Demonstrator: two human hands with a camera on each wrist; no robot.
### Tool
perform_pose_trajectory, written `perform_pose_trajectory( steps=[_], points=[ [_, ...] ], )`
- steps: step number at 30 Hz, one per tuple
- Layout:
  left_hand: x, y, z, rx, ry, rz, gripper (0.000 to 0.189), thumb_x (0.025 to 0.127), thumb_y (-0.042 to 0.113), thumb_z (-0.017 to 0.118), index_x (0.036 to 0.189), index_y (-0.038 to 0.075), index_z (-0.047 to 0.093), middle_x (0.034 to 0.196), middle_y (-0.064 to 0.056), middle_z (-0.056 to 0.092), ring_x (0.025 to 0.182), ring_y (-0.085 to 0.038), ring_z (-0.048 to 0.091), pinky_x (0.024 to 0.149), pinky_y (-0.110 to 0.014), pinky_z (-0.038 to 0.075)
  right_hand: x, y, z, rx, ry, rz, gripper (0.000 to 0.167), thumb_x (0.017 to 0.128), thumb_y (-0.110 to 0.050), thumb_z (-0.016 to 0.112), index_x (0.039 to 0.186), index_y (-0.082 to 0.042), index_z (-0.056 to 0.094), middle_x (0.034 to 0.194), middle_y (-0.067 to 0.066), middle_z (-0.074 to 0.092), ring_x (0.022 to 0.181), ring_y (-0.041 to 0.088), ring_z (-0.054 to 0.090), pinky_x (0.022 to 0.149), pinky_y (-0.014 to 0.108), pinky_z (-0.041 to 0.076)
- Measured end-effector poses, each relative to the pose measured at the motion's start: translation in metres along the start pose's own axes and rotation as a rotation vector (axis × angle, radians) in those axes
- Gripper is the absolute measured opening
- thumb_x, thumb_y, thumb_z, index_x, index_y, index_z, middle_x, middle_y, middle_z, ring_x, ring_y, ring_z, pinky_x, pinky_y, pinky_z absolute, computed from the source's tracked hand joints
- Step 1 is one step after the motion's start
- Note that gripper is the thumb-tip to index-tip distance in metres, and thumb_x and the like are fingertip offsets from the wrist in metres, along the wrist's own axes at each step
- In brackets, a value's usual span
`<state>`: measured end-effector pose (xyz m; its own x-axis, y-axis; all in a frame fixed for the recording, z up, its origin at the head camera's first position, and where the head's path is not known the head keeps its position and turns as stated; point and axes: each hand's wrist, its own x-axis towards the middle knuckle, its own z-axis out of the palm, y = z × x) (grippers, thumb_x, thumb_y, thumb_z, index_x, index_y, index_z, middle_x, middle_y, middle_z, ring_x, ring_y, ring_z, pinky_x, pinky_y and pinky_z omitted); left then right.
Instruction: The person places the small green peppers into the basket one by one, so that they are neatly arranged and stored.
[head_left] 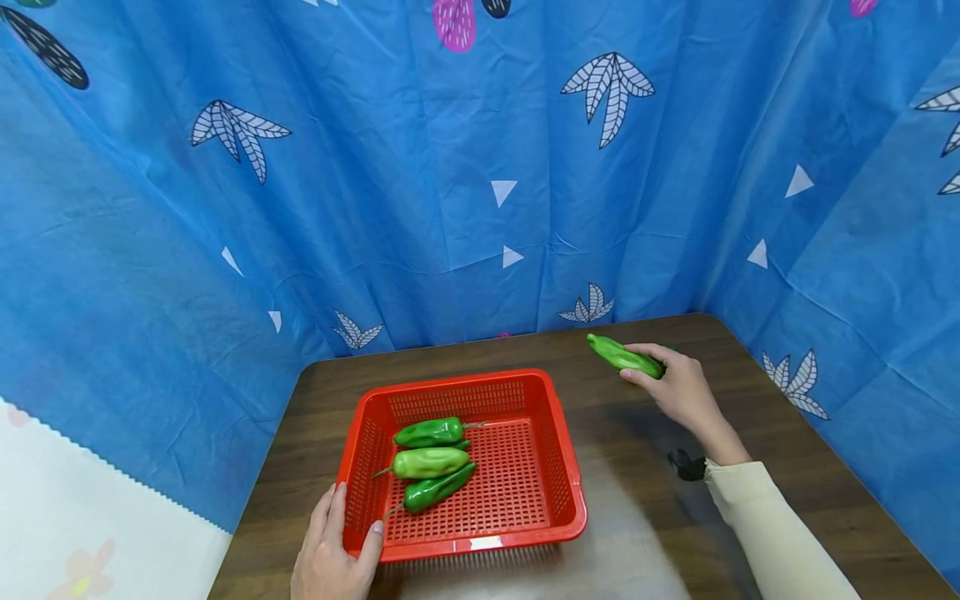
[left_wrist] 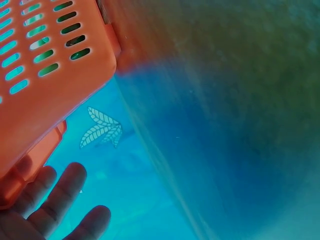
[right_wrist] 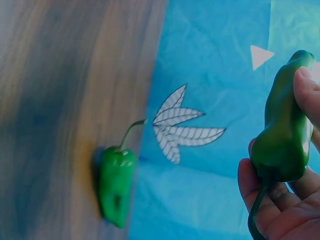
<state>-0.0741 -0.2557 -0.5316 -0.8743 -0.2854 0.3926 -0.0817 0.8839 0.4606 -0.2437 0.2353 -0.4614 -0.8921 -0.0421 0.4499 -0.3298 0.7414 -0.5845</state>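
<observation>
At the front left corner of the red plastic basket point(head_left: 577, 500), my left hand point(head_left: 330, 546) touches the rim with its thumb and fingers spread. The left wrist view shows its fingers point(left_wrist: 62, 192) fairly straight beside the basket's rim. Over the table's right side, my right hand point(head_left: 678, 387) pinches a green pepper point(head_left: 621, 354) between thumb and fingers. In the right wrist view the stem of this pepper point(right_wrist: 285, 120) hangs down past the fingers. Inside the basket, a light green pepper point(head_left: 431, 463) lies among darker green peppers point(head_left: 429, 432), toward the left.
Another green pepper point(right_wrist: 117, 185) lies on the wooden table near its far edge, mostly hidden behind my right hand in the head view. A small black object point(head_left: 686, 465) shows beside the right wrist. Blue patterned curtain point(head_left: 450, 208) hangs close behind the table.
</observation>
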Motion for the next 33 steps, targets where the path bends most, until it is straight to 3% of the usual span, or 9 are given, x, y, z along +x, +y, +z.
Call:
perform_pose_trajectory(
  steps=[8, 14, 20, 26, 33],
  points=[
    [-0.001, 0.0, -0.002, 0.005, 0.002, 0.002, 0.077, 0.086, 0.037, 0.074, 0.149, 0.004, 0.046, 0.146, -0.016, 0.048, 0.117, -0.041, 0.061, 0.086, -0.061, 0.052, 0.011, -0.021, 0.007, 0.036, 0.049, -0.115, 0.042, 0.087, -0.028, 0.079, 0.126, -0.015, 0.07, 0.103, 0.009, 0.072, 0.071, 0.015, 0.055, 0.056, 0.026, 0.044],
    [-0.003, 0.0, 0.003, -0.001, 0.007, 0.021, 0.076, 0.086, 0.037, 0.074, 0.149, 0.004, 0.047, 0.145, -0.016, 0.049, 0.116, -0.04, 0.062, 0.084, -0.06, 0.053, 0.014, -0.03, 0.011, 0.051, 0.101, -0.156, 0.043, 0.083, -0.022, 0.083, 0.124, -0.014, 0.071, 0.112, 0.009, 0.073, 0.075, 0.015, 0.056, 0.058, 0.023, 0.044],
    [-0.003, -0.001, 0.004, -0.002, 0.06, 0.037, 0.076, 0.084, 0.036, 0.076, 0.147, 0.004, 0.05, 0.143, -0.016, 0.052, 0.113, -0.039, 0.063, 0.082, -0.06, 0.054, 0.021, -0.046, 0.016, 0.066, 0.103, -0.216, 0.047, 0.079, -0.02, 0.086, 0.123, -0.011, 0.072, 0.119, 0.01, 0.073, 0.089, 0.02, 0.067, 0.066, 0.016, 0.047],
    [-0.003, 0.0, 0.004, 0.011, 0.05, 0.013, 0.077, 0.084, 0.038, 0.076, 0.147, 0.004, 0.05, 0.144, -0.014, 0.051, 0.116, -0.038, 0.061, 0.085, -0.061, 0.054, 0.026, -0.062, 0.021, 0.094, 0.093, -0.247, 0.048, 0.078, -0.021, 0.086, 0.123, -0.014, 0.072, 0.122, 0.006, 0.073, 0.098, 0.02, 0.071, 0.073, 0.012, 0.05],
    [-0.002, 0.001, 0.003, 0.022, 0.023, -0.008, 0.077, 0.084, 0.04, 0.075, 0.148, 0.005, 0.049, 0.146, -0.013, 0.05, 0.119, -0.037, 0.06, 0.087, -0.061, 0.053, 0.029, -0.082, 0.03, 0.14, 0.087, -0.273, 0.045, 0.079, -0.022, 0.085, 0.122, -0.014, 0.073, 0.122, 0.007, 0.072, 0.102, 0.024, 0.071, 0.074, 0.029, 0.058]
  ],
)
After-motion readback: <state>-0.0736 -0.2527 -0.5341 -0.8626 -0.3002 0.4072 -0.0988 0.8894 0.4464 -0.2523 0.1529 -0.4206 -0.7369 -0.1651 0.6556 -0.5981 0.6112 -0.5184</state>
